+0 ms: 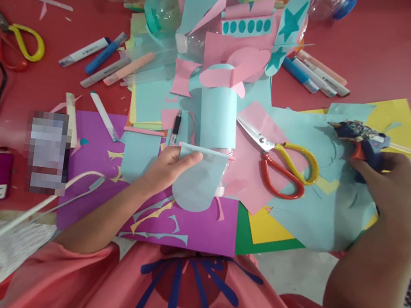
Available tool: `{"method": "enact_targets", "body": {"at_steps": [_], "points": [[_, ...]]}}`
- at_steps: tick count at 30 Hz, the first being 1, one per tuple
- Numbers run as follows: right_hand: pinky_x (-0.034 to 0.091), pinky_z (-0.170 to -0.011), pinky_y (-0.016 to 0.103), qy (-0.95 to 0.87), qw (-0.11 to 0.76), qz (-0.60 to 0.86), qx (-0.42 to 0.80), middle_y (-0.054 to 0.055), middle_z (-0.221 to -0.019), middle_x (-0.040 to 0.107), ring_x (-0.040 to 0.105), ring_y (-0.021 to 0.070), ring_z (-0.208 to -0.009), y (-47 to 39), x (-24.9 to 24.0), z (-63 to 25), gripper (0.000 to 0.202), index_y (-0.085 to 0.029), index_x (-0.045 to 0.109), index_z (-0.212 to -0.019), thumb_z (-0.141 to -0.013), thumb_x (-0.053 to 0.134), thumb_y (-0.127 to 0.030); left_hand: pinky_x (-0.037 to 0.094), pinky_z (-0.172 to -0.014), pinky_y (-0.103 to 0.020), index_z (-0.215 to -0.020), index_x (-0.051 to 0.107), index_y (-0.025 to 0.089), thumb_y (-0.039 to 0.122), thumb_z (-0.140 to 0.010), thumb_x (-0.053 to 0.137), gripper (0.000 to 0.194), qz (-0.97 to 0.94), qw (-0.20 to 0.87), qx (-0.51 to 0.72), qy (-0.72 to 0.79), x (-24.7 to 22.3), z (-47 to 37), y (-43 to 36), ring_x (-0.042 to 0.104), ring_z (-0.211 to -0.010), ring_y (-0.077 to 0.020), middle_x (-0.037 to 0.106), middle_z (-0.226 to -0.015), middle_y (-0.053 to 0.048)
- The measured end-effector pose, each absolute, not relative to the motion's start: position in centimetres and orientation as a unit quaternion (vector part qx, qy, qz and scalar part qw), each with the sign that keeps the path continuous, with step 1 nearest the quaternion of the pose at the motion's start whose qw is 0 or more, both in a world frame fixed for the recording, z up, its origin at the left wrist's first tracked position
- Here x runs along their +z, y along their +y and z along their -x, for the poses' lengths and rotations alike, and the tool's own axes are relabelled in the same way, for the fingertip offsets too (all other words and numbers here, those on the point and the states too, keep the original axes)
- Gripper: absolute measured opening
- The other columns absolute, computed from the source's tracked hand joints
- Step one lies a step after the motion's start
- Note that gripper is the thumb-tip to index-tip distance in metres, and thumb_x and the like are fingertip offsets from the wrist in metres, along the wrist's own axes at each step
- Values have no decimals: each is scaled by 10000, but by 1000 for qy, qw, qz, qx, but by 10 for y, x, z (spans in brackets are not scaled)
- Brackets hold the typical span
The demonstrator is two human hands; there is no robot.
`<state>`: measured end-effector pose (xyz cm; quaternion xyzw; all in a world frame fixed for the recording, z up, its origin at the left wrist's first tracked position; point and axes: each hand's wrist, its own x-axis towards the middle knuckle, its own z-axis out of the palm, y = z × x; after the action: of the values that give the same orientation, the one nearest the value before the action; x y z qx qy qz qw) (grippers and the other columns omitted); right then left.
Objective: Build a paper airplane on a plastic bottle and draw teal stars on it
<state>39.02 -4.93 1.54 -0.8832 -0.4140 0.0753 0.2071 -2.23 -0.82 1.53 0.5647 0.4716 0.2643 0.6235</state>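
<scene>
Blue paper piece (200, 183): pinched at its upper left edge by the closed left grip (168, 167), over the purple sheet (214, 235) and just beside the paper-covered bottle (218, 113). Probably light, thin and easily creased; hold by the edge. Farther right: scissors (275, 150), partly on pink paper (247, 164). Far right: glue gun (375, 145), wrapped firmly enough to carry by the right grip (399, 180); likely rigid; grasp behind the nozzle (338, 125).

The left forearm (108, 214) slants up and inward to the left hand (169, 167), pinched shut with its thumb (189, 161) stretched rightward on top. The right forearm (368, 276) rises steeply to the right hand (402, 185) — closed in a grip, back uppermost, fingers mostly hidden.
</scene>
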Motion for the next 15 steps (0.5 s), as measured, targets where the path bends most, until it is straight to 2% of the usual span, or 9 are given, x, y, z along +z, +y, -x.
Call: {"method": "enact_targets", "body": {"at_steps": [2, 3, 5, 7, 9, 11, 13, 15], "points": [[314, -463, 341, -277, 142, 942, 127, -33, -373, 480, 391, 87, -372, -38, 31, -371, 362, -211, 529, -425, -466, 862, -76, 221, -434, -264, -514, 391, 207, 679, -771, 626, 587, -563, 625, 264, 471, 14, 23, -8, 299, -458, -97, 279, -497, 38], [305, -461, 339, -228, 154, 948, 158, -34, -369, 483, 386, 80, -366, -33, 38, -362, 340, -211, 549, -427, -490, 842, -50, 204, -429, -259, -508, 370, 205, 697, -768, 621, 610, -563, 629, 260, 468, 15, 22, -9, 273, -454, -89, 256, -498, 42], [362, -486, 346, -123, 281, 935, 178, -17, -384, 536, 464, 100, -377, -29, 47, -351, 355, -231, 545, -447, -516, 795, 12, 160, -414, -253, -496, 310, 203, 728, -764, 607, 660, -564, 639, 254, 457, 16, 22, -9, 207, -446, -73, 198, -500, 52], [405, -509, 376, -119, 359, 905, 195, 30, -441, 606, 525, 129, -394, -33, 49, -347, 305, -233, 570, -442, -515, 763, -9, 128, -404, -253, -493, 256, 203, 735, -764, 605, 692, -567, 646, 257, 441, 18, 20, -8, 160, -440, -63, 157, -499, 59], [412, -493, 414, -155, 437, 854, 236, 67, -485, 636, 552, 161, -391, -40, 47, -348, 243, -232, 576, -422, -459, 802, -148, 115, -399, -255, -493, 226, 203, 724, -769, 611, 704, -571, 648, 266, 428, 20, 19, -8, 144, -435, -59, 143, -494, 63], [395, -466, 436, -237, 477, 785, 317, 89, -524, 645, 574, 193, -404, -48, 45, -350, 225, -233, 642, -496, -402, 827, -322, 117, -397, -254, -492, 221, 202, 706, -774, 618, 700, -573, 648, 270, 424, 21, 19, -8, 149, -429, -57, 145, -489, 64], [349, -423, 415, -339, 457, 721, 396, 92, -509, 610, 572, 202, -404, -52, 47, -348, 362, -217, 702, -595, -378, 823, -480, 132, -397, -247, -485, 256, 201, 677, -772, 633, 671, -571, 646, 265, 432, 20, 18, -8, 176, -426, -56, 171, -483, 62], [272, -373, 342, -403, 428, 667, 458, 62, -455, 540, 513, 152, -350, -54, 51, -340, 483, -198, 705, -607, -407, 797, -628, 164, -401, -234, -490, 359, 195, 631, -765, 653, 593, -571, 642, 256, 443, 19, 19, -9, 229, -431, -61, 231, -484, 56]]}}
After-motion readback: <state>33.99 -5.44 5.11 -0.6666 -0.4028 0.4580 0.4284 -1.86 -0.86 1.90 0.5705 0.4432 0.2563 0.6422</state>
